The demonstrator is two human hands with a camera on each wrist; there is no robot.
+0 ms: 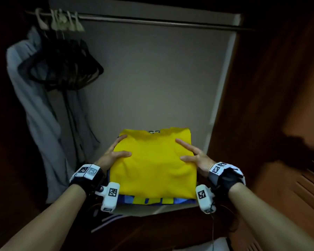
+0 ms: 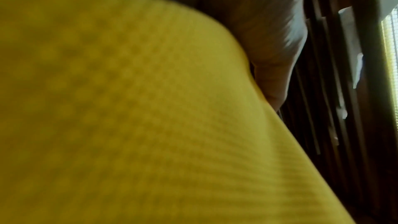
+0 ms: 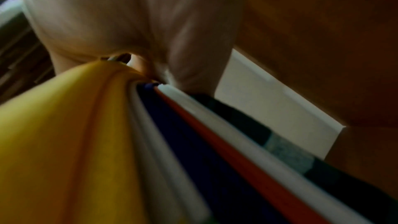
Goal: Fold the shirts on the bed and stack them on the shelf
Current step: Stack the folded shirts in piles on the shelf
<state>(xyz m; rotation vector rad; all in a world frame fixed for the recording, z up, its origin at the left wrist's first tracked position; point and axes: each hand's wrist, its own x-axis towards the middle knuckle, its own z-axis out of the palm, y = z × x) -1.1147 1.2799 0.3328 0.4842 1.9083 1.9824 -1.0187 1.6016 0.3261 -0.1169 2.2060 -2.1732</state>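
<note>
Nearest, the left hand (image 1: 110,155) and right hand (image 1: 194,154) clamp a stack of folded shirts (image 1: 153,200) from both sides, thumbs over the yellow shirt (image 1: 152,165) on top, presumably to keep layers aligned over the shelf (image 1: 152,209); only the right wrist view shows the blue, red and white layers (image 3: 215,142) beneath; farther left, hangers (image 1: 62,66) dangle.

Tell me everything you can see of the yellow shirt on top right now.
The yellow shirt is folded into a rough rectangle, bright plain yellow, a fine textured knit in the left wrist view. A small neck label shows at its far edge. It lies flat, slightly rumpled, on top of a stack of folded shirts inside the wardrobe. The left hand and right hand hold its two sides, thumbs on top, other fingers mostly hidden along or under the sides.
</note>
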